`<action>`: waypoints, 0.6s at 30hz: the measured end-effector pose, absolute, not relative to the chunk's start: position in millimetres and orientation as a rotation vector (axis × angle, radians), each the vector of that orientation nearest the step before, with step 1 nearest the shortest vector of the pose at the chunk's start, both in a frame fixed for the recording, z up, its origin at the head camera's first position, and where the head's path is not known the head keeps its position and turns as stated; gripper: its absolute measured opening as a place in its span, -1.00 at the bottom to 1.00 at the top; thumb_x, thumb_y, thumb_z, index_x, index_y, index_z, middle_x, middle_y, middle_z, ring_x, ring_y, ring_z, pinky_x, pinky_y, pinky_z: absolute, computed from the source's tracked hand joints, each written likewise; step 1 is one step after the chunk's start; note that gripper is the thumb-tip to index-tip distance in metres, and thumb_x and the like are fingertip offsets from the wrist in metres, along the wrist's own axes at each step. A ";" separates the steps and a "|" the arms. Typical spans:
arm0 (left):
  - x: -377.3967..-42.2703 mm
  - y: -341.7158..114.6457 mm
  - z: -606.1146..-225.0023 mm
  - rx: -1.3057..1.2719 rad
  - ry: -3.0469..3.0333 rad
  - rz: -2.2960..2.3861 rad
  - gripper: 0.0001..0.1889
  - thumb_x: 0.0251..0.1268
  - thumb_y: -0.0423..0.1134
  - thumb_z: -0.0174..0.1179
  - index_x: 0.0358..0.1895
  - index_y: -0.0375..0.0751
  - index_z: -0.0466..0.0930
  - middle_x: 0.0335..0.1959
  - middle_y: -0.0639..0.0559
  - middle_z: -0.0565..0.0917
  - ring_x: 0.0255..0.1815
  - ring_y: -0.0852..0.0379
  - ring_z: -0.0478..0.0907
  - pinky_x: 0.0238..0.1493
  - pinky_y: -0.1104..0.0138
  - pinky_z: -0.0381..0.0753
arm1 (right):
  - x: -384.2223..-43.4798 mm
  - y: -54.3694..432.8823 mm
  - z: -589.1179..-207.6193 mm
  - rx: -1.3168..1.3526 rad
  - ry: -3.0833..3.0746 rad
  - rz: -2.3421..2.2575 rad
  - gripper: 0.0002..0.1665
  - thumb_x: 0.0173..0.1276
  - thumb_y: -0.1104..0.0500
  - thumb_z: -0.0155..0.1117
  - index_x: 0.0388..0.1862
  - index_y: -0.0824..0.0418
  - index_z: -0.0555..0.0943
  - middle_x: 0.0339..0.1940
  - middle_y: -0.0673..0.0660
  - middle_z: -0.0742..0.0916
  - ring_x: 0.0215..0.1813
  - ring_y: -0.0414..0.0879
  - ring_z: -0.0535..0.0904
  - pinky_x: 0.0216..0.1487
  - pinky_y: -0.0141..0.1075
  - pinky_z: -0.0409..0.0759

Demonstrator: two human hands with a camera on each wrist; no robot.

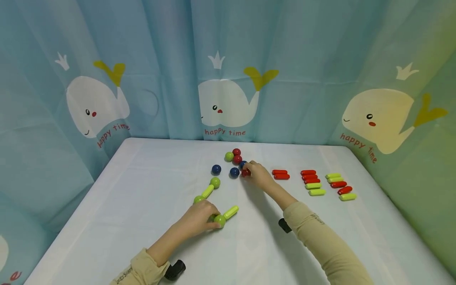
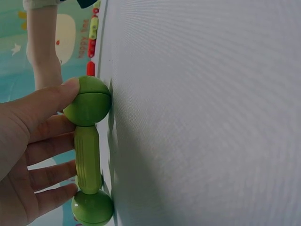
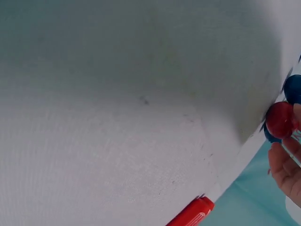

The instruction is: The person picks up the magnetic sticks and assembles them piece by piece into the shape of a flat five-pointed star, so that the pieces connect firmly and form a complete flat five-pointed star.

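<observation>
Closest to the head camera come the left sleeve (image 1: 144,267) and the right sleeve (image 1: 327,249), both reaching over the white bench (image 1: 135,206). Of the two hands, the left hand (image 1: 192,219) holds the near green ball (image 1: 220,221), pinched between thumb and fingers (image 2: 51,153). From this ball the free stick (image 1: 231,212), yellow-green, goes out to the right of the left fingers and away from the person. Its long axis is slanted, and its bare tip points toward the right hand's side of the bench.

At the right hand (image 1: 260,176), the fingers seem narrow around the red ball (image 1: 246,173), though their far side is hidden. This ball lies well beyond the bare tip and slightly to its right. So the left hand is the nearer one to the free stick, and the red ball is only at the right fingers. One blue ball (image 1: 234,172) is just left of the right fingers.

In the left wrist view, a second stick (image 2: 88,160) runs across the left fingers, joining the near ball to the middle green ball (image 1: 198,199). Beyond the left fingers, a third stick (image 1: 208,192) points nearly parallel to the free one, ending in the far green ball (image 1: 215,182).
</observation>
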State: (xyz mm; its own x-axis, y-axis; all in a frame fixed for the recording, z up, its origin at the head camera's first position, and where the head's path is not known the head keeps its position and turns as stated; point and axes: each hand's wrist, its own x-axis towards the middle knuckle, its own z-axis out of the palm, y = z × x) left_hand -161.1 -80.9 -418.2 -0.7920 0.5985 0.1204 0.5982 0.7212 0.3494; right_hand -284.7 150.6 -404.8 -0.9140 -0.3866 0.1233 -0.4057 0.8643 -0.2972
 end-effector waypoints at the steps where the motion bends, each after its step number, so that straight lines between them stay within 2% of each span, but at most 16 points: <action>1: -161.5 -80.4 -417.5 1.017 2.913 0.588 -0.74 -0.01 -0.09 0.40 -0.27 -0.15 0.72 -0.32 0.09 0.73 -0.23 0.18 0.59 -0.13 0.31 0.55 | -285.2 151.4 -405.0 0.645 -2.985 0.472 -0.77 0.16 0.38 0.33 -0.16 0.33 0.61 -0.25 0.25 0.65 -0.25 0.04 0.55 -0.08 -0.17 0.61; 5: -162.7 -78.9 -415.1 1.032 2.907 0.581 -0.74 0.00 -0.08 0.40 -0.27 -0.15 0.72 -0.31 0.09 0.74 -0.23 0.18 0.59 -0.14 0.32 0.55 | -285.2 153.6 -406.4 0.648 -3.042 0.435 -0.78 0.14 0.39 0.34 -0.20 0.32 0.59 -0.28 0.22 0.64 -0.27 0.01 0.53 -0.13 -0.19 0.60; 12: -163.5 -77.0 -415.3 1.051 2.908 0.589 -0.75 -0.01 -0.09 0.40 -0.28 -0.15 0.73 -0.31 0.09 0.74 -0.23 0.18 0.60 -0.14 0.33 0.55 | -279.8 161.1 -407.0 0.648 -3.032 0.583 -0.73 0.14 0.41 0.31 -0.14 0.35 0.59 -0.21 0.25 0.67 -0.19 0.02 0.55 -0.02 -0.14 0.59; 18: -161.9 -81.0 -418.7 1.037 2.909 0.592 -0.75 -0.01 -0.10 0.40 -0.28 -0.14 0.73 -0.31 0.11 0.74 -0.21 0.18 0.60 -0.09 0.30 0.56 | -266.0 166.2 -407.4 0.711 -3.035 0.879 -0.74 0.20 0.33 0.31 -0.11 0.38 0.59 -0.27 0.20 0.69 -0.25 -0.05 0.53 -0.15 -0.26 0.61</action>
State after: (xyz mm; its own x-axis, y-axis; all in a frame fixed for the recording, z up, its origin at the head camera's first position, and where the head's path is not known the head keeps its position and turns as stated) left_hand -161.9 -81.0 -418.7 -0.7825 0.6097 0.1268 0.6107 0.7116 0.3472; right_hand -266.0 166.2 -407.4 -0.8990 -0.4371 0.0277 -0.3842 0.7567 -0.5290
